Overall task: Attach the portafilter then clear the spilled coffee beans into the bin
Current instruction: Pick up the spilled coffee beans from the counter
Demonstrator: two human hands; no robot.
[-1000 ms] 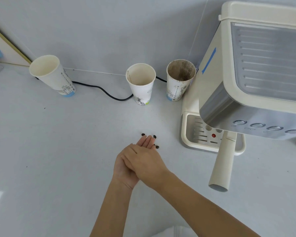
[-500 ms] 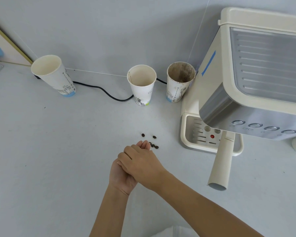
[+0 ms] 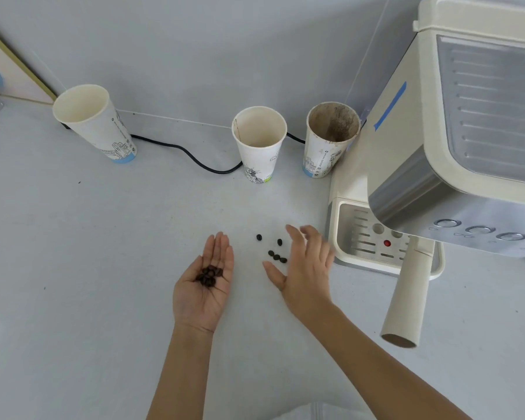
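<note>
Looking down, head view: you have five small dark roasted coffee beans [image 3: 274,250] loose on the white counter [image 3: 103,253].
Left hand [image 3: 205,283]: flat, palm up, cradling a pile of gathered beans [image 3: 209,275].
Right hand [image 3: 308,265]: spread, empty, beside the loose beans.
Handling: light, hard, rolls easily; sweep or pinch.
Cream portafilter handle [image 3: 406,298]: looks attached.
</note>
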